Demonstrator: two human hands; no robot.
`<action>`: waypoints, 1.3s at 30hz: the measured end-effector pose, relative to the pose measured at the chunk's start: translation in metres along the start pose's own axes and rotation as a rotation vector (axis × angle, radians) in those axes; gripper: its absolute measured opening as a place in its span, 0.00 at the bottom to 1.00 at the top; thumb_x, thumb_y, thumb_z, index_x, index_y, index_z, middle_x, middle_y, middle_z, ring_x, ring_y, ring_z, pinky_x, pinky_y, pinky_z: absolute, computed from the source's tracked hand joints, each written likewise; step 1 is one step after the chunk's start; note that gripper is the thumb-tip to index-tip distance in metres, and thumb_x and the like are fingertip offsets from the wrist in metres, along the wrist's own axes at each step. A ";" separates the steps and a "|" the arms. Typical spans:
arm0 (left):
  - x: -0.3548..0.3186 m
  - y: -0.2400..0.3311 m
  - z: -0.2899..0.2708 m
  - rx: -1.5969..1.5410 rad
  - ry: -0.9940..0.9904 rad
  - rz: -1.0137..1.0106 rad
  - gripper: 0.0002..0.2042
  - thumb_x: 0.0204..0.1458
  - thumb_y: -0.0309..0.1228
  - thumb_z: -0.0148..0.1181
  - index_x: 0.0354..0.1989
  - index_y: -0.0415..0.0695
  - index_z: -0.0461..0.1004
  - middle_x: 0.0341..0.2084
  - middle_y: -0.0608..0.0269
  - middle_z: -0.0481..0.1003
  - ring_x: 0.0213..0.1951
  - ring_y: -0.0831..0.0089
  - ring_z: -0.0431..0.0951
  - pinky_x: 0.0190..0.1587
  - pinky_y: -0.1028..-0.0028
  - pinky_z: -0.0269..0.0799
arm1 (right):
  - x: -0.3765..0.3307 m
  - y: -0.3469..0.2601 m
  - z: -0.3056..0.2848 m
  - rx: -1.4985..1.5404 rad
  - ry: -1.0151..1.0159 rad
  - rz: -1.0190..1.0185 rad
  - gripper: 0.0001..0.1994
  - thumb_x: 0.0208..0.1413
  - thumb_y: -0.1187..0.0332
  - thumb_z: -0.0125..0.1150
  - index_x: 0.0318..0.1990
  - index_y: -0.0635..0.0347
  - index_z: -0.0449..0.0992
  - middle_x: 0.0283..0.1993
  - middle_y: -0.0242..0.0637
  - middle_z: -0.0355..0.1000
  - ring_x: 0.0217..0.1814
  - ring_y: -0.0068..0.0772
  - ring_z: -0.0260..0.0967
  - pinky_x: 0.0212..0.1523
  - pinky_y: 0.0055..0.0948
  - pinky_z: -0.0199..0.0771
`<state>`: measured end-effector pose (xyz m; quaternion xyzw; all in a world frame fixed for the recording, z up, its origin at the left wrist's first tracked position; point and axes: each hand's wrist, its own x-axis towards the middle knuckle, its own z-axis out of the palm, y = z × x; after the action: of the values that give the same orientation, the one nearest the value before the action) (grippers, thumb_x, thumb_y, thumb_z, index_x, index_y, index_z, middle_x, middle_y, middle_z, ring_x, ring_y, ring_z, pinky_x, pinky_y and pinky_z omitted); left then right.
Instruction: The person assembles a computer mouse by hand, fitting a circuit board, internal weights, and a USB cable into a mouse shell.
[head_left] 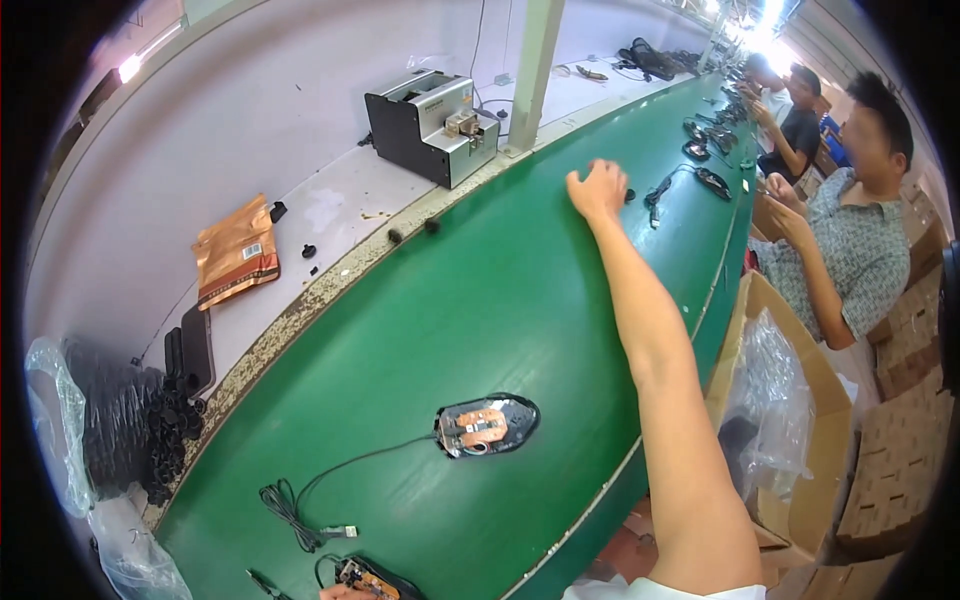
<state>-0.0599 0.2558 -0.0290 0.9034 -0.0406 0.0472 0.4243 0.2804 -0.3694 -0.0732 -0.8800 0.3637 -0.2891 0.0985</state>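
My right hand (599,190) is stretched far along the green bench, thumb apart from the bent fingers. A small black piece (629,196) shows beside it; what lies beneath the fingers is hidden. At the bottom edge, my left hand (345,593), mostly cut off, grips an opened computer mouse (372,578) with bare circuitry showing. In the middle of the near bench lies another opened mouse (487,427), its brown circuit board exposed in a black shell. Its black cable (288,508) runs left to a coiled bundle with a USB plug.
Along the raised left ledge stand a grey-black machine (435,125), an orange foil bag (236,252) and a heap of black parts (172,430). More mice (712,182) lie farther down the green bench (400,330). Right of it are an open carton (800,430) and a seated co-worker (850,220).
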 end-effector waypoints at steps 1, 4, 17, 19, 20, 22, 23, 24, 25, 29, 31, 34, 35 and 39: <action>-0.001 -0.004 -0.001 -0.004 -0.006 0.017 0.05 0.47 0.16 0.57 0.31 0.39 0.75 0.32 0.55 0.73 0.32 0.62 0.71 0.38 0.68 0.69 | 0.003 0.007 0.002 0.004 -0.010 0.000 0.28 0.53 0.50 0.60 0.56 0.60 0.73 0.61 0.50 0.68 0.63 0.56 0.61 0.64 0.48 0.63; 0.001 -0.001 -0.001 -0.021 0.002 0.054 0.05 0.47 0.16 0.57 0.31 0.39 0.75 0.32 0.55 0.73 0.32 0.62 0.71 0.38 0.68 0.69 | 0.025 0.027 0.000 -0.087 0.417 -0.212 0.23 0.53 0.55 0.59 0.51 0.60 0.75 0.58 0.47 0.70 0.62 0.54 0.62 0.61 0.46 0.65; 0.015 0.026 -0.005 0.086 -0.057 0.112 0.04 0.49 0.17 0.56 0.30 0.38 0.74 0.33 0.55 0.72 0.31 0.63 0.73 0.37 0.69 0.71 | 0.082 0.018 0.038 -0.057 0.015 -0.228 0.10 0.61 0.63 0.55 0.48 0.50 0.75 0.50 0.45 0.74 0.41 0.59 0.76 0.43 0.53 0.77; 0.016 0.022 0.001 0.102 -0.058 0.099 0.03 0.50 0.17 0.56 0.29 0.38 0.74 0.33 0.55 0.71 0.32 0.63 0.73 0.37 0.69 0.71 | 0.096 0.009 0.056 0.005 0.127 -0.351 0.09 0.62 0.62 0.54 0.47 0.49 0.75 0.46 0.43 0.76 0.38 0.60 0.76 0.39 0.54 0.78; 0.017 0.019 0.005 0.029 -0.066 0.091 0.03 0.49 0.16 0.56 0.29 0.38 0.74 0.33 0.55 0.71 0.32 0.63 0.73 0.37 0.69 0.71 | 0.105 0.004 0.066 0.052 0.200 -0.411 0.10 0.62 0.60 0.54 0.47 0.48 0.75 0.43 0.42 0.77 0.37 0.60 0.76 0.38 0.54 0.78; 0.009 0.018 0.001 -0.085 -0.084 0.056 0.03 0.48 0.16 0.57 0.27 0.38 0.74 0.33 0.54 0.71 0.33 0.63 0.73 0.38 0.69 0.71 | 0.112 -0.012 0.070 0.031 0.166 -0.399 0.10 0.61 0.59 0.55 0.46 0.49 0.75 0.44 0.42 0.77 0.37 0.61 0.76 0.38 0.54 0.78; 0.006 0.017 0.000 -0.141 -0.097 0.040 0.03 0.48 0.16 0.57 0.26 0.38 0.74 0.34 0.54 0.71 0.33 0.63 0.74 0.38 0.69 0.71 | 0.116 -0.017 0.067 -0.006 0.150 -0.376 0.11 0.61 0.58 0.55 0.45 0.49 0.76 0.44 0.42 0.77 0.37 0.61 0.76 0.38 0.53 0.77; 0.004 0.018 0.001 -0.136 -0.101 0.021 0.03 0.48 0.16 0.57 0.26 0.38 0.74 0.34 0.54 0.71 0.33 0.63 0.74 0.38 0.69 0.71 | 0.125 -0.011 0.067 0.003 0.181 -0.379 0.11 0.60 0.57 0.55 0.45 0.49 0.76 0.44 0.41 0.77 0.37 0.60 0.76 0.37 0.53 0.77; 0.003 0.017 0.004 -0.154 -0.100 0.000 0.03 0.49 0.17 0.58 0.26 0.38 0.74 0.34 0.54 0.71 0.34 0.62 0.74 0.38 0.69 0.71 | 0.131 -0.006 0.069 0.010 0.212 -0.379 0.11 0.59 0.57 0.55 0.44 0.49 0.77 0.43 0.41 0.78 0.36 0.60 0.76 0.37 0.52 0.77; 0.010 0.008 0.012 -0.200 -0.145 -0.074 0.04 0.50 0.20 0.59 0.24 0.38 0.74 0.34 0.54 0.70 0.35 0.62 0.74 0.40 0.69 0.71 | 0.135 0.004 0.081 0.042 0.263 -0.414 0.11 0.58 0.58 0.55 0.41 0.50 0.78 0.37 0.41 0.78 0.36 0.58 0.76 0.38 0.51 0.77; 0.014 0.001 0.008 -0.124 -0.090 0.017 0.05 0.51 0.22 0.57 0.23 0.39 0.73 0.34 0.54 0.70 0.34 0.62 0.73 0.41 0.69 0.71 | 0.147 0.004 0.084 0.064 0.253 -0.438 0.14 0.58 0.56 0.55 0.42 0.51 0.81 0.40 0.39 0.80 0.39 0.56 0.77 0.40 0.48 0.77; 0.005 0.013 -0.011 -0.124 0.030 -0.076 0.08 0.52 0.26 0.55 0.22 0.41 0.71 0.33 0.54 0.68 0.33 0.63 0.71 0.40 0.69 0.70 | 0.168 -0.035 0.072 0.192 0.113 -0.276 0.19 0.57 0.51 0.54 0.45 0.52 0.83 0.45 0.39 0.82 0.46 0.54 0.76 0.47 0.44 0.75; 0.000 0.020 -0.015 -0.208 0.103 -0.235 0.09 0.52 0.29 0.54 0.21 0.42 0.68 0.32 0.55 0.67 0.32 0.64 0.69 0.39 0.69 0.69 | 0.177 -0.047 0.068 0.245 0.035 -0.193 0.20 0.58 0.50 0.54 0.45 0.53 0.83 0.47 0.40 0.81 0.49 0.51 0.76 0.50 0.42 0.74; -0.011 -0.023 -0.039 -0.824 0.320 -0.478 0.09 0.49 0.31 0.54 0.20 0.44 0.63 0.31 0.55 0.66 0.29 0.68 0.64 0.36 0.71 0.65 | 0.267 -0.017 0.125 0.076 0.137 -0.577 0.17 0.52 0.57 0.60 0.45 0.55 0.82 0.43 0.47 0.81 0.44 0.59 0.76 0.45 0.45 0.77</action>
<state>-0.0706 0.3011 -0.0231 0.6261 0.2177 0.0665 0.7458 0.5148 -0.5486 -0.0518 -0.9211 0.0933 -0.3775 0.0202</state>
